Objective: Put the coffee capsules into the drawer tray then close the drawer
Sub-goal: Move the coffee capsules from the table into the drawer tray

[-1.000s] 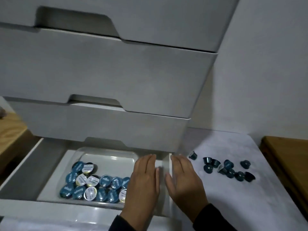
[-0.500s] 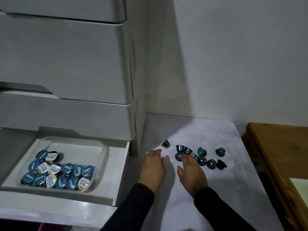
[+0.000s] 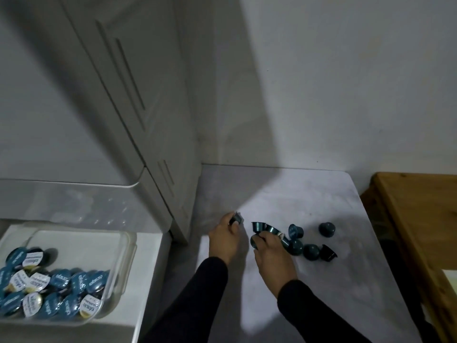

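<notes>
The loose capsules (image 3: 294, 240) on the countertop (image 3: 284, 194) are seen to be glossy teal, with a metallic sheen. Printed foil-like lids, teal or white, are shown on the capsules in the tray (image 3: 52, 285). The tray (image 3: 123, 243) is made of clear, shiny plastic. The countertop is finished in matt, mottled grey. The drawer unit (image 3: 74, 144) is smooth matt white. Warm, grained wood is seen on the side table (image 3: 420, 219). The sleeves (image 3: 197, 300) are of dark matt cloth.

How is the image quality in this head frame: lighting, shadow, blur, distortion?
Head view: dim, with a bright patch on the grey tabletop under a broad wall shadow; wide-angle bending tilts the drawer cabinet; capsules in the tray smear slightly; both hands cast shadows.
</notes>
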Motion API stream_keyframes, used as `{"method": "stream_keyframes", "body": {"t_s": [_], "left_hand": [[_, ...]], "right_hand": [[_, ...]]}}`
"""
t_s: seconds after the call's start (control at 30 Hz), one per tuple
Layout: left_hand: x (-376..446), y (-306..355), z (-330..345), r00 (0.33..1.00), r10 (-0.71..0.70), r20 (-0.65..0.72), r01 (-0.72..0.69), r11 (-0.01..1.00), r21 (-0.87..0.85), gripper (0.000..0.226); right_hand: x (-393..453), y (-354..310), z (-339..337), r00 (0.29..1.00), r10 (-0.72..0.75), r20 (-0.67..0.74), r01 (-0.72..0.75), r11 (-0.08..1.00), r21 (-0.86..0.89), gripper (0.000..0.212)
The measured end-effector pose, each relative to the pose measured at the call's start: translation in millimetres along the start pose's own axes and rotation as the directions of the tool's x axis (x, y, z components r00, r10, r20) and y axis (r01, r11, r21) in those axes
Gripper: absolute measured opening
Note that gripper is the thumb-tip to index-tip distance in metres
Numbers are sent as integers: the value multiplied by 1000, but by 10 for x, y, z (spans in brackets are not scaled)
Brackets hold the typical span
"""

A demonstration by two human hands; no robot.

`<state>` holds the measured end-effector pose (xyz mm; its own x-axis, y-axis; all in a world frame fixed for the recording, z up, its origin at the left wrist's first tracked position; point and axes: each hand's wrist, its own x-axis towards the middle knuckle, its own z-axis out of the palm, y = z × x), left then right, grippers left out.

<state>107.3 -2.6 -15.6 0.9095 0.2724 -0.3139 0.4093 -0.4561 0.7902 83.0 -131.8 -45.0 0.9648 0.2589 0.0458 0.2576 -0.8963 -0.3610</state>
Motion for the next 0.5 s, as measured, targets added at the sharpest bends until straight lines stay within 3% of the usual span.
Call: {"method": "stream_keyframes", "body": {"t_s": [0.23,0.37,0.5], "left_hand": [[134,26,75,995,-82,-62,74,989,-130,25],[147,9,112,986,-156,-57,135,952,-275,19],[141,-11,143,985,-159,-59,135,946,-293,14]], "right_hand": [[33,16,21,1000,-3,-27,3,1000,-3,22],[3,25,22,999,21,-39,-19,998,52,26],[-38,60,50,999,49,-15,-46,987,152,16]]}}
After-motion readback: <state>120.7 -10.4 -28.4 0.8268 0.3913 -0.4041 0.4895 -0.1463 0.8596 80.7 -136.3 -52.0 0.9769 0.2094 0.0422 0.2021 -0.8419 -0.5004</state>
